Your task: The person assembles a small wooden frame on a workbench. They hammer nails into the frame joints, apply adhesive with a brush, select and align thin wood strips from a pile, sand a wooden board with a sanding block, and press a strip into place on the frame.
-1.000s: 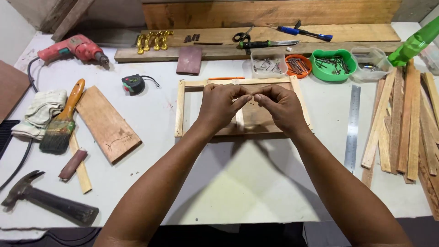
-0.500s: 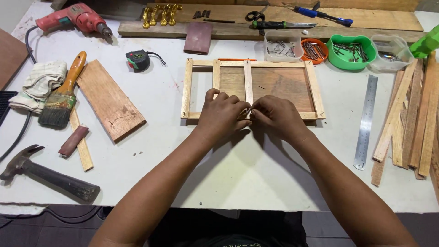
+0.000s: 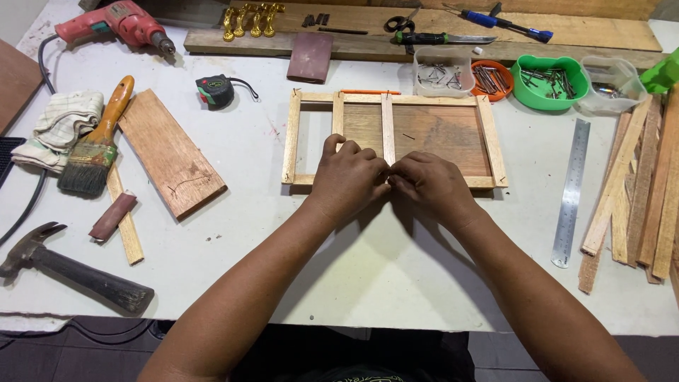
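change: over the last second both hands dropped from the middle of the wooden frame to its near rail; the frame now shows more of its far side past the knuckles.
meaning: judging by that, work has shifted from the slats to the joint where the middle slat meets the near rail; looks like fine positioning, nothing driven yet.
left hand: fingers curled, tips pressed on the near rail just left of the middle slat; whether anything is pinched between them I cannot tell.
right hand: fingertips meet the left hand's at the same joint; closed pinch posture, contents hidden.
frame location: flat on the white table, centre, long side toward the person.
frame look: pale thin rails, two upright slats left of centre, darker brown panel behind the right part, left bay open to the table.
left of frame: tape measure, brown board, paintbrush, hammer well apart.
beyond frame: nail tubs, one green bowl.
right of frame: steel ruler near, wood strips farther out.
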